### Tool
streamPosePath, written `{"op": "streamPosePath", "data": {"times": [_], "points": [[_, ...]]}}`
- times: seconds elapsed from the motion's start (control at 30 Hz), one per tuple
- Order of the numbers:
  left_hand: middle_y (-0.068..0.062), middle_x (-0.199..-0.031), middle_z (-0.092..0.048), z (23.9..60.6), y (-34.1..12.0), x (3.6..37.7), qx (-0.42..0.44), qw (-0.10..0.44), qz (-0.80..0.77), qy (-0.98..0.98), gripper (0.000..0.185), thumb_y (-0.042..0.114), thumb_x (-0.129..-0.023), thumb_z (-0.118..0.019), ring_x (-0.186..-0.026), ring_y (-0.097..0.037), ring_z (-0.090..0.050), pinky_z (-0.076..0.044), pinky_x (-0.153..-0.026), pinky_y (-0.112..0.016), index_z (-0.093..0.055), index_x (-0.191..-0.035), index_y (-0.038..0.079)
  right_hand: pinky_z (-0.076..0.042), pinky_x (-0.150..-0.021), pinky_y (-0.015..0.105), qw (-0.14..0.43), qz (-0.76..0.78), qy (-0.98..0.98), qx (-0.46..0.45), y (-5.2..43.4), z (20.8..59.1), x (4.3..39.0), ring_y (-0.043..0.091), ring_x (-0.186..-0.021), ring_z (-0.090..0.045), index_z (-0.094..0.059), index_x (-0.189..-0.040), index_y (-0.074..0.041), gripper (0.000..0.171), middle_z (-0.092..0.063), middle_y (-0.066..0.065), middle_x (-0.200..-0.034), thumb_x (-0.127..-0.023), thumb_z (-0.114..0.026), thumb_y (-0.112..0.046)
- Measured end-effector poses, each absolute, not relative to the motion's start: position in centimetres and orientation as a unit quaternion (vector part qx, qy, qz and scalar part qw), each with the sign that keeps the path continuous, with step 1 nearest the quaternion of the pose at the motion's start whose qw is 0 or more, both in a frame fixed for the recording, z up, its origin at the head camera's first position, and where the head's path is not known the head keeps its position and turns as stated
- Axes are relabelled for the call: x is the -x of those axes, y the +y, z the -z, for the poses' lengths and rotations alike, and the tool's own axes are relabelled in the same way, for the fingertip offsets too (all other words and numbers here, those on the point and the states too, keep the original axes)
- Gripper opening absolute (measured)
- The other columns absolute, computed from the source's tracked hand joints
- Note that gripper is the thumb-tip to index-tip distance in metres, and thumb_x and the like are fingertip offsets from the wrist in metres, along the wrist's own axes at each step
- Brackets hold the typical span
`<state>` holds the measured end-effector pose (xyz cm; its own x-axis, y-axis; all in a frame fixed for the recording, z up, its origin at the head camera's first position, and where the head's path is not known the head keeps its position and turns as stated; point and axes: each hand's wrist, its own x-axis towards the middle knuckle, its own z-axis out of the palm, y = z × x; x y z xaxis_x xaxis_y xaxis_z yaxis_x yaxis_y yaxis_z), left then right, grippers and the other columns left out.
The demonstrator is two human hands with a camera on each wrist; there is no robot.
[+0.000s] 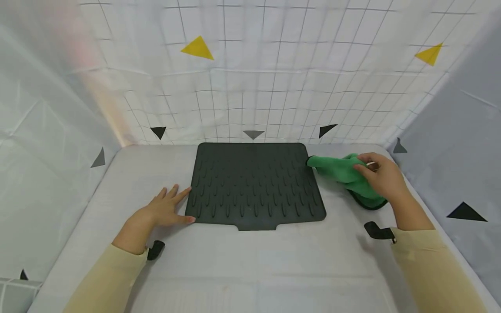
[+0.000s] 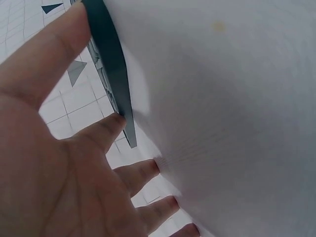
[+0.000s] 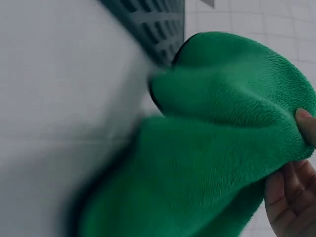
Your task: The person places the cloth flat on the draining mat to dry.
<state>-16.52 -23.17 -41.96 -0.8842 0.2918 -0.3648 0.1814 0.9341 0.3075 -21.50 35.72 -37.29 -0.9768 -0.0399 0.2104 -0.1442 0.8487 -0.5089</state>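
One green cloth [image 1: 342, 171] with a dark border is drooping from the right grip [image 1: 381, 176], which is pinching it between thumb and fingers. Its folded end is extending leftward from that grip to the right edge of a dark ribbed mat [image 1: 254, 182], while another edge is hanging just below the grip; whether that edge is touching the white counter [image 1: 219, 269] I cannot tell. The mat is lying between the two grips, its short tab pointing toward the person. Just beside it, the left grip [image 1: 166, 209] is holding its fingers spread: the thumb is touching the mat's near left corner, the index finger is meeting its left edge, and the other three fingertips are resting on the counter. Beyond both grips, a white gridded sheet [image 1: 254, 98] is rising. Behind each grip, a black piece [image 1: 155, 250] is sticking out at the cuff of a beige sleeve [image 1: 105, 280].
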Motion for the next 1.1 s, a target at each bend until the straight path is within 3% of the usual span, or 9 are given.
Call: {"op": "streamPosePath", "data": {"times": [0.17,0.27,0.5,0.8,1.1], "points": [[-0.034,-0.16,-0.011,41.8,-23.1,16.5,-0.123,0.206,-0.13,0.962,0.102,0.064,-0.085,-0.068,-0.142,-0.062,-0.007,-0.019,-0.106,-0.077,-0.022,-0.16,0.011,-0.043,-0.06,0.019,0.128,-0.282,-0.949,-0.061,34.8,35.6,21.1,-0.006,-0.083,-0.053,-0.063,-0.13,-0.008,0.041,-0.063,0.016,-0.116,-0.099,-0.064,-0.035],[-0.034,-0.16,-0.011,41.8,-23.1,16.5,-0.125,0.206,-0.132,0.961,0.102,0.063,-0.085,-0.068,-0.142,-0.063,-0.008,-0.019,-0.106,-0.077,-0.023,-0.16,0.011,-0.042,-0.059,0.017,0.132,-0.288,-0.946,-0.065,34.1,34.7,21.0,-0.015,-0.079,-0.047,-0.064,-0.13,-0.009,0.041,-0.064,0.016,-0.114,-0.099,-0.064,-0.036],[-0.035,-0.16,-0.012,42.0,-23.1,16.5,-0.126,0.203,-0.137,0.961,0.102,0.063,-0.085,-0.069,-0.142,-0.063,-0.007,-0.018,-0.107,-0.076,-0.023,-0.16,0.011,-0.041,-0.058,0.017,0.155,-0.291,-0.941,-0.075,32.6,32.9,20.9,-0.011,-0.076,-0.05,-0.067,-0.125,-0.011,0.036,-0.066,0.011,-0.106,-0.097,-0.067,-0.034],[-0.035,-0.16,-0.013,42.7,-23.3,16.8,-0.128,0.192,-0.138,0.963,0.103,0.065,-0.084,-0.068,-0.142,-0.064,-0.007,-0.016,-0.108,-0.076,-0.024,-0.16,0.011,-0.04,-0.061,0.013,0.164,-0.285,-0.939,-0.098,30.0,30.3,21.4,-0.011,-0.08,-0.049,-0.068,-0.124,-0.012,0.032,-0.065,0.01,-0.111,-0.098,-0.068,-0.03],[-0.034,-0.16,-0.011,42.3,-23.2,16.6,-0.128,0.199,-0.147,0.961,0.101,0.062,-0.086,-0.068,-0.142,-0.063,-0.005,-0.014,-0.109,-0.075,-0.023,-0.16,0.01,-0.043,-0.067,0.012,0.162,-0.308,-0.926,-0.144,26.8,29.2,22.9,0.026,-0.093,-0.064,-0.07,-0.121,-0.01,0.027,-0.065,0.009,-0.113,-0.097,-0.069,-0.02]]}}
